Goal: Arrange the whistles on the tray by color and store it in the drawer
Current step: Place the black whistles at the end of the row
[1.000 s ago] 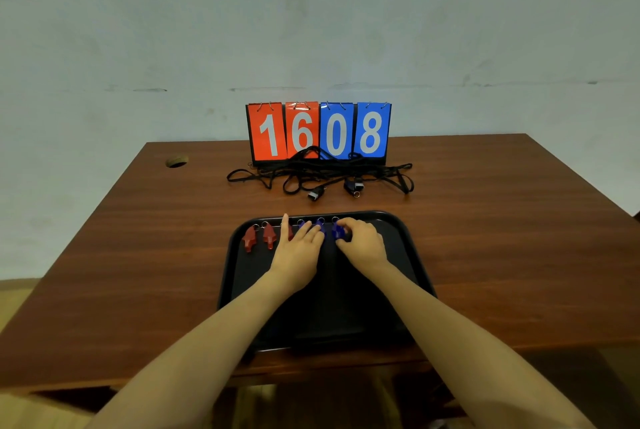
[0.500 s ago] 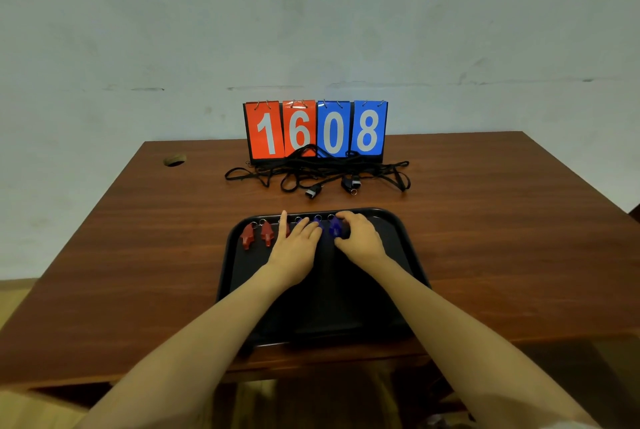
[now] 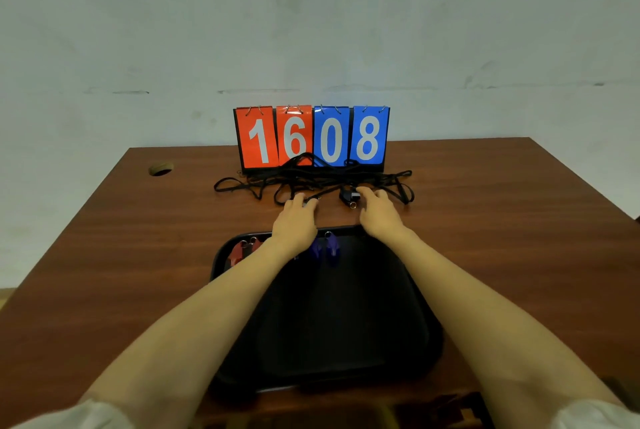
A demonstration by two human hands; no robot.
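Now your left hand (image 3: 294,217) covers one black whistle (image 3: 309,202) past the tray (image 3: 346,342), grip unclear. Your right hand's (image 3: 377,215) straight fingers (image 3: 364,191) touch the second whistle (image 3: 348,196)

The left hand (image 3: 294,219) lies over a black whistle (image 3: 309,202), so only a sliver of it shows, and whether the fingers pinch it cannot be told. The right hand (image 3: 379,215) reaches a second black whistle (image 3: 349,196), but its fingertips blur there and the grip is unclear. The left forearm covers part of the red whistles (image 3: 238,253) and of the tray (image 3: 426,307) rim. The picture's bottom edge cuts off the sleeves (image 3: 86,416) and the table (image 3: 502,220).
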